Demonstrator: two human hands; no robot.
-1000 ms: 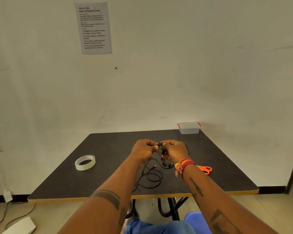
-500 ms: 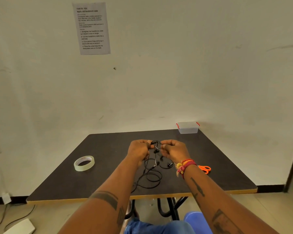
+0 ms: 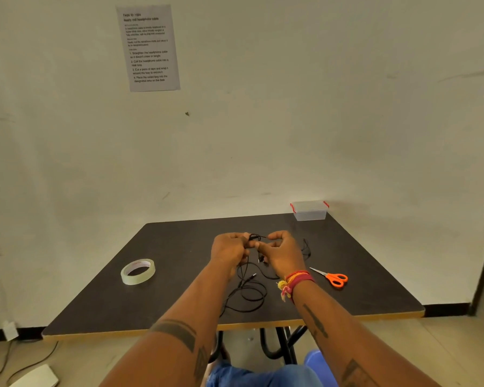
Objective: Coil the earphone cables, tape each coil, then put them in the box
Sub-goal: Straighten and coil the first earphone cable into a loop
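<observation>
A black earphone cable [image 3: 248,296] lies in loose loops on the dark table [image 3: 179,241], its upper end lifted between my hands. My left hand [image 3: 229,251] and my right hand [image 3: 284,255] pinch that upper end above the table's middle, a short stretch of cable spanning between their fingertips. The earbuds dangle just below the hands. A second black cable [image 3: 306,247] lies right of my right hand. A clear plastic box [image 3: 310,210] with red clips and its lid on stands at the far right corner.
A roll of clear tape [image 3: 138,271] rests on the table's left side. Orange-handled scissors [image 3: 333,277] lie right of my right wrist. A printed instruction sheet [image 3: 148,47] hangs on the wall. The table's near edge runs just beyond my forearms.
My hands have drawn slightly apart and moved a little farther from me, stretching a short piece of cable between them. The loops on the table have shifted slightly.
</observation>
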